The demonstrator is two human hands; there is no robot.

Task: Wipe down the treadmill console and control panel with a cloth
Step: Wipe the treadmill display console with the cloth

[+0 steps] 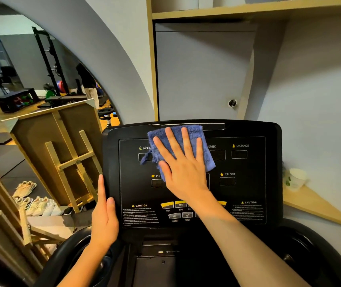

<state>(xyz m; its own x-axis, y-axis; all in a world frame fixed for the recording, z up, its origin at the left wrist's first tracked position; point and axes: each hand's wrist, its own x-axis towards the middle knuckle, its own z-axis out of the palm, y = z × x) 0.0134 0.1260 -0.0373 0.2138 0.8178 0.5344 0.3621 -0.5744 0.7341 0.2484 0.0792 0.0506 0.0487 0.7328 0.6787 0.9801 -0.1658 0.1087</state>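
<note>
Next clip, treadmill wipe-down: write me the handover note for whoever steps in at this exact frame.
Right hand: flat, fingers spread, pressing the blue cloth onto the upper middle of the control panel, over the INCLINE and SPEED labels.
Left hand: open, braced against the left edge of the console.
Done: cannot tell which areas are already wiped.
Left, to be safe: the DISTANCE and CALORIE side, the button row, the caution labels and the console frame.

Blue cloth [194, 139]; black console [273, 183]; yellow buttons [167, 204].
</note>
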